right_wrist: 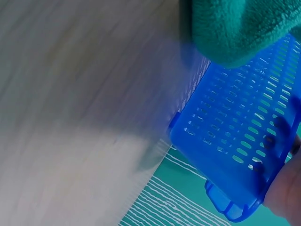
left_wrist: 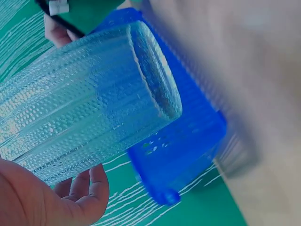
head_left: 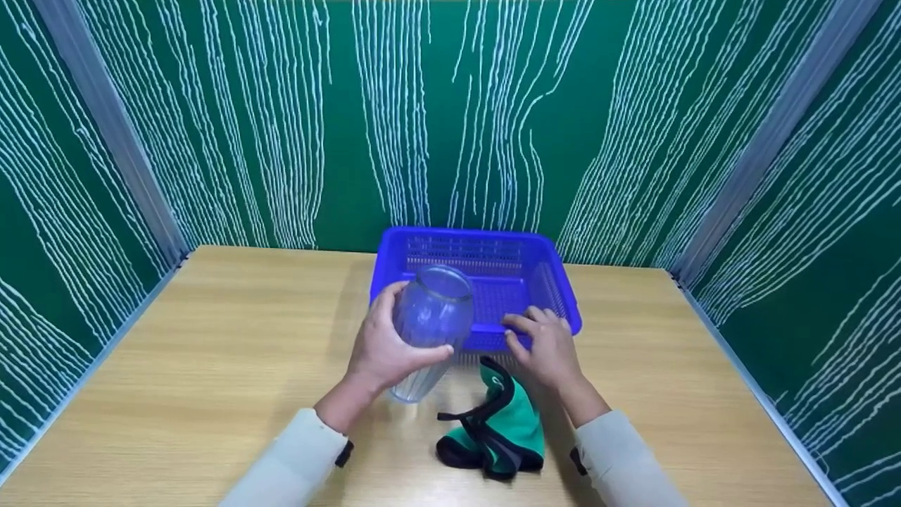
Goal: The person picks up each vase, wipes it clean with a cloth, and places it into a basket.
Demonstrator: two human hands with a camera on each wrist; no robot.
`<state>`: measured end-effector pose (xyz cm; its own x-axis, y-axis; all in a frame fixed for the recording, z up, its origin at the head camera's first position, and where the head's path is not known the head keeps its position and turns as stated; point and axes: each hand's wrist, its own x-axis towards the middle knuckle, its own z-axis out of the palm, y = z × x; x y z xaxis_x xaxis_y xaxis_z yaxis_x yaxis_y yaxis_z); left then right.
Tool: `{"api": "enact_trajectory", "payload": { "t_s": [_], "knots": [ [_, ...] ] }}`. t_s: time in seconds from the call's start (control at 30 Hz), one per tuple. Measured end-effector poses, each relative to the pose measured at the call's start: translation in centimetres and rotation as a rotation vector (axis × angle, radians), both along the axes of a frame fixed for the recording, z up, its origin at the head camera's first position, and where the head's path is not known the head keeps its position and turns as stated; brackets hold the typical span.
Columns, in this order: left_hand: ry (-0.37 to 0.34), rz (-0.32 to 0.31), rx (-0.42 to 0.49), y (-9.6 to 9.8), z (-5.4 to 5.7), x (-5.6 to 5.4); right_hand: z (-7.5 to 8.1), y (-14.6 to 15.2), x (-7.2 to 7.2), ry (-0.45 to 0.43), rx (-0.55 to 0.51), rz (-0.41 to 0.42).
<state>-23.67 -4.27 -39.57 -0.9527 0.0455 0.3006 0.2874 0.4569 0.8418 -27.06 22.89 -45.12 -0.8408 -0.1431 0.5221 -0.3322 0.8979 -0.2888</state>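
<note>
My left hand (head_left: 386,345) grips a clear ribbed glass vase (head_left: 435,317) around its side, thumb across the near face. Tilted, the vase is held above the table, partly in front of the basket; its dotted texture shows in the left wrist view. My right hand (head_left: 547,346) is at the front right rim of a blue plastic basket (head_left: 569,303), fingers loosely bent. Whether those fingertips touch the rim is unclear. Below and left of the right hand is a crumpled green cloth (head_left: 521,422) with black trim. Its fuzzy surface fills the top of the right wrist view.
A light wooden table (head_left: 246,366) carries the basket near its back edge. Green walls (head_left: 577,127) with white wavy lines stand at the back and both sides, joined by grey corner posts (head_left: 767,141).
</note>
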Motion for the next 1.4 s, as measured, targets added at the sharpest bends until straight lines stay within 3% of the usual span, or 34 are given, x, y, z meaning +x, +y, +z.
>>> {"api": "enact_trajectory", "payload": {
  "t_s": [0.33,0.57,0.8,1.03,1.4],
  "knots": [
    [0.065,-0.023,-0.051,-0.1,3.8,-1.4,0.0,0.0,0.5,0.000,-0.002,0.022],
    [0.138,-0.037,-0.087,0.5,6.5,-3.3,-0.2,0.3,0.3,0.038,0.018,0.013],
    [0.159,-0.063,-0.166,1.2,8.6,-5.1,-0.1,0.2,0.2,0.022,0.019,0.011],
    [0.142,-0.090,-0.241,2.6,8.2,-6.9,0.0,0.3,0.3,-0.001,0.022,0.000],
    [0.058,-0.136,-0.251,4.1,5.0,-9.5,0.2,-0.1,0.3,-0.031,-0.006,-0.008]
  ]
}}
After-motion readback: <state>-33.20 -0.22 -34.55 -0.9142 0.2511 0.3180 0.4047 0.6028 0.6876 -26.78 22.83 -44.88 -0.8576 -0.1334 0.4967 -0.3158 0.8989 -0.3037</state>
